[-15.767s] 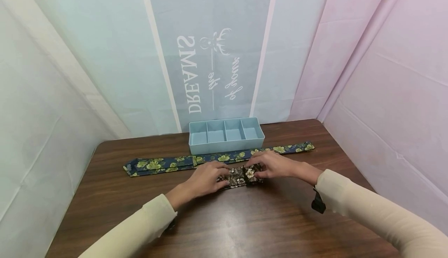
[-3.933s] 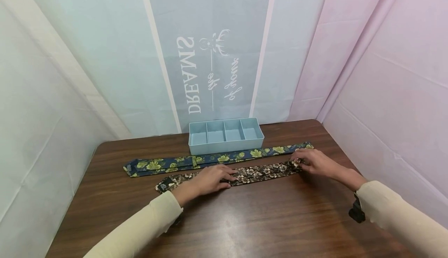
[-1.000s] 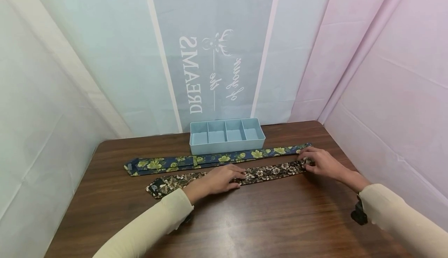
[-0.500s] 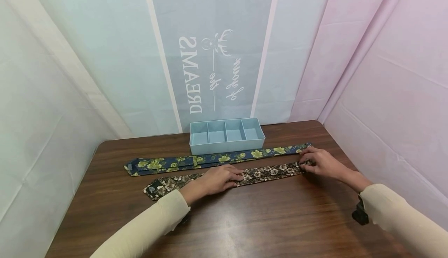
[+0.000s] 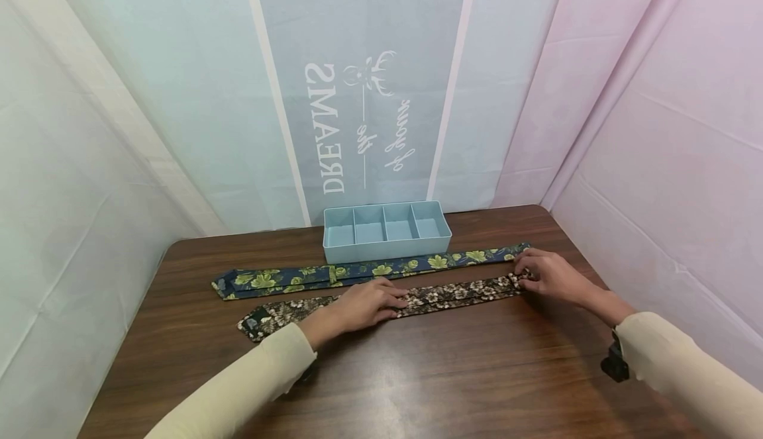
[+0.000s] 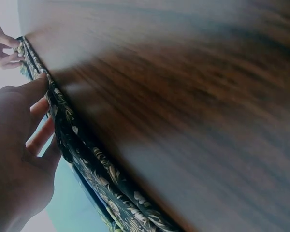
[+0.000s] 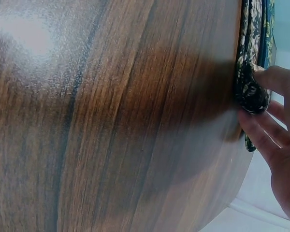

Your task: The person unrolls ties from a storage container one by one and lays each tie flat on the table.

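Note:
A black necktie [image 5: 453, 294] with cream flowers lies lengthwise on the table, its pointed wide end [image 5: 256, 323] to the left. My left hand [image 5: 366, 303] holds it near the middle, thumb on the near edge and fingertips across it; the left wrist view shows the tie [image 6: 106, 176] folded in layers under those fingers. At the right end my right hand [image 5: 551, 277] pinches the tie, where the right wrist view shows a rounded fold [image 7: 253, 94] between thumb and fingers. Just behind lies a navy necktie [image 5: 381, 269] with yellow-green flowers, touched by neither hand.
A light blue box [image 5: 386, 251] with several compartments in a row stands behind the navy tie, against the printed curtain [image 5: 369, 128]. The brown wooden table [image 5: 417, 373] has curtains at both sides too.
The black tie, bunched between both hands at first, now lies stretched out. Over the last second its wide end and my left hand have slid slightly left; my right hand has shifted slightly right.

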Demonstrator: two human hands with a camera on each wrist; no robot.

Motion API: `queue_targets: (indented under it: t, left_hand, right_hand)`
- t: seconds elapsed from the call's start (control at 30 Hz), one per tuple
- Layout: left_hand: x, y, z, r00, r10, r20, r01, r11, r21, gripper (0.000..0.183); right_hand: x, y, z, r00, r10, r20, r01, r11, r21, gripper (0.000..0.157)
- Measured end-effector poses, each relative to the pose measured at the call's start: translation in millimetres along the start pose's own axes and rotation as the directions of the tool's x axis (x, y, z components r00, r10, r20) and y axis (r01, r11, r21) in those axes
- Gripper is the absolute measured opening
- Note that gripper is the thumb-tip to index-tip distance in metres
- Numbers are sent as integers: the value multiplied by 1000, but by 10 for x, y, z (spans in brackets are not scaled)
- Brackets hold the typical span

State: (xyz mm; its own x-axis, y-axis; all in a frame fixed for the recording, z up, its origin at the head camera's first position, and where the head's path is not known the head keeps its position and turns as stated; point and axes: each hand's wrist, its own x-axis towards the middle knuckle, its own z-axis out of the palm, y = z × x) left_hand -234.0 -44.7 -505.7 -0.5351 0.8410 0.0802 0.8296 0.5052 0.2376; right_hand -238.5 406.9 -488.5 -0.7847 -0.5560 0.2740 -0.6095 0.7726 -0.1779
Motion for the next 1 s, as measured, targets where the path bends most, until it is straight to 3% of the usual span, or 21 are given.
queue_targets:
  t: [0.23, 0.53, 1.0]
  left_hand:
    - [-59, -58, -28, 1000, 0, 1, 0, 1000, 9, 35]
    - [-162, -132, -63, 1000, -6, 14, 6, 1000, -19, 35]
    - [-211, -175, -67, 1000, 0, 16, 1, 1000, -11, 35]
  right_hand:
    - [4, 21, -13, 1000, -4, -26, 4, 1000, -6, 28]
    - [19, 50, -13, 993, -94, -67, 97, 995, 33, 40]
    - [54, 32, -15, 996, -88, 20, 87, 996, 23, 37]
